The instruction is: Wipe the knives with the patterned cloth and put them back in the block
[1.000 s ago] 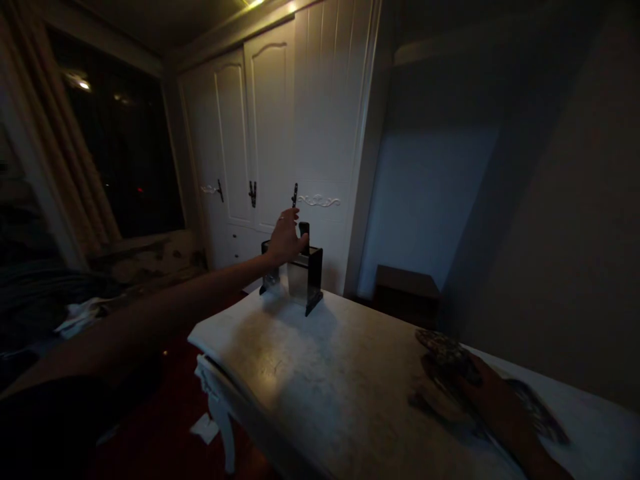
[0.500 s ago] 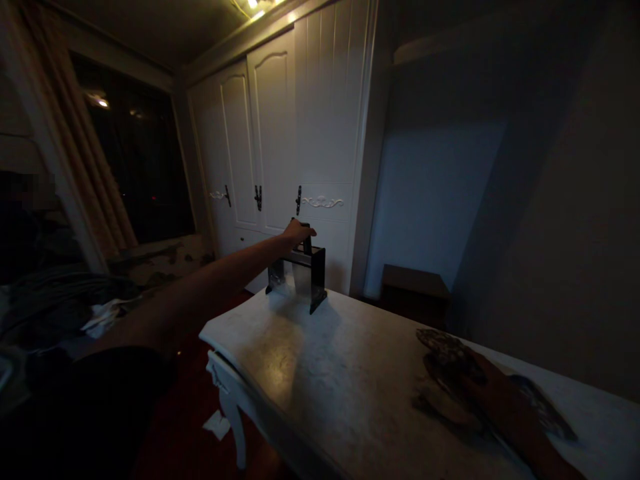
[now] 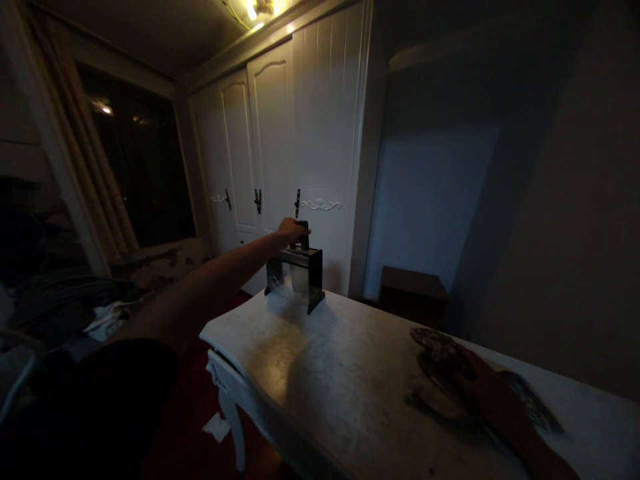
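Observation:
My left hand [image 3: 291,231] reaches out to the far end of the white table [image 3: 345,353]. Its fingers are closed around the black upright handle on top of a black-framed stand with clear-looking side panels [image 3: 299,277]. The stand is upright, its feet on the tabletop. Nearer, on the right part of the table, my right hand [image 3: 463,367] presses down on a crumpled dark patterned cloth [image 3: 435,343], fingers bent over it. Part of the cloth trails out past the wrist on the right. Blur and dim light hide the right fingertips.
A white wardrobe [image 3: 270,133] with dark handles stands behind the table. A brown box-like piece of furniture [image 3: 413,281] is by the wall. Dark clothes [image 3: 45,307] are heaped at left. White paper [image 3: 217,427] lies on the red floor beside a table leg.
My left hand has shifted slightly left at the handle, and more of the black handle shows. The right hand and cloth have moved a little left. The stand stays in place.

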### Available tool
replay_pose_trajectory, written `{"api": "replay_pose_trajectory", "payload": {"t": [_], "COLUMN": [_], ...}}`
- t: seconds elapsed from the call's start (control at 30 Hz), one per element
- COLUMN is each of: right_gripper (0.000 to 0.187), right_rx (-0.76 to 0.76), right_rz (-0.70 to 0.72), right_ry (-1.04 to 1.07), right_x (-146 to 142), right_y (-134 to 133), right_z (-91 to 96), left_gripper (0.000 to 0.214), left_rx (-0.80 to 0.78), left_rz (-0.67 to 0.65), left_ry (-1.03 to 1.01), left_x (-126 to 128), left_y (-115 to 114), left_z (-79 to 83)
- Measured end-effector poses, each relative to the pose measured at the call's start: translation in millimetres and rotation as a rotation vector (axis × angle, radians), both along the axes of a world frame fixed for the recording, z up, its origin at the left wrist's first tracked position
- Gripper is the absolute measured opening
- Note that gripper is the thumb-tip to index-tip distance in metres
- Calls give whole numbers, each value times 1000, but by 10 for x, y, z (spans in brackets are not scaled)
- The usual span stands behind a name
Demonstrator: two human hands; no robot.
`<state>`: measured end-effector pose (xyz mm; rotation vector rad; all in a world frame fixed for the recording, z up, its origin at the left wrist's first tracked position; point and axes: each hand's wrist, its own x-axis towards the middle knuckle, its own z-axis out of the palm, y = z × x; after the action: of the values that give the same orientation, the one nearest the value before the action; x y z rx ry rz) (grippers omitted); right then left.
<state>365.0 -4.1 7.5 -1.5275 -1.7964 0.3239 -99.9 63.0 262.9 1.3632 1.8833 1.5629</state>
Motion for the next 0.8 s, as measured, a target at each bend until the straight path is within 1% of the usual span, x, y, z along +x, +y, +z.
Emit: {"api": "replay_pose_trajectory", "payload": {"t": [0.13, 0.27, 0.37, 0.47, 0.53, 0.63, 0.7, 0.8], "right_gripper": [68, 77, 75, 71, 70, 64, 59, 56], "right_rx": [4, -63, -61, -55, -60, -69, -58, -50], "right_rz": [-8, -7, 9, 0, -14, -3, 6, -20], "right_ry": [-7, -32, -7, 40, 77, 129, 168, 223], "right_x": [10, 15, -3, -27, -38, -49, -62, -103], "right_y": [23, 16, -13, -44, -60, -85, -104, -141], "right_z": [-9, -12, 3, 27, 39, 51, 67, 117], "left_gripper": [29, 30, 27, 26, 24, 22, 20, 14], "left_rx": [51, 121, 203, 322, 361, 387, 388, 426], "left_rz": [12, 33, 13, 2, -3, -23, -14, -83], "left_ry": [-4, -13, -22, -21, 4, 28, 39, 28], "left_x": [18, 45, 79, 144, 214, 359, 471, 638], "left_y": [-41, -127, -214, -298, -353, -453, -533, -647], "left_z": [224, 539, 773, 958, 1041, 1113, 1134, 1126]}}
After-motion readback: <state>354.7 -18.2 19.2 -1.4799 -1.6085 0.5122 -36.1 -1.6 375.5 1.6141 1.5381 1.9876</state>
